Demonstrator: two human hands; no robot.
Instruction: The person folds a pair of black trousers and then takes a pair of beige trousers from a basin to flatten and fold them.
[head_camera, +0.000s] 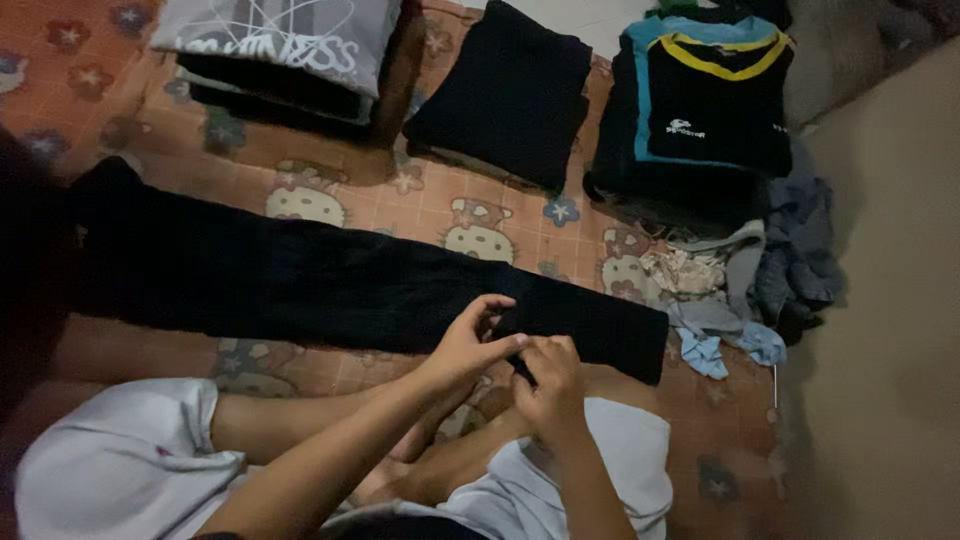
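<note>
With three folded stacks (510, 90) done, we pinch the flat black trousers' (300, 280) near edge in left hand (468, 345) and right hand (550, 385), unfolded yet.

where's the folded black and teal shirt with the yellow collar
In the head view the black and teal shirt tops the stack at upper right, right of the folded black garment, above the crumpled clothes.

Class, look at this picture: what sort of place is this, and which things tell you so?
Probably a home bedroom or living floor: an orange cartoon-patterned mat, stacks of folded dark clothes, and a long black garment both hands are smoothing.
</note>
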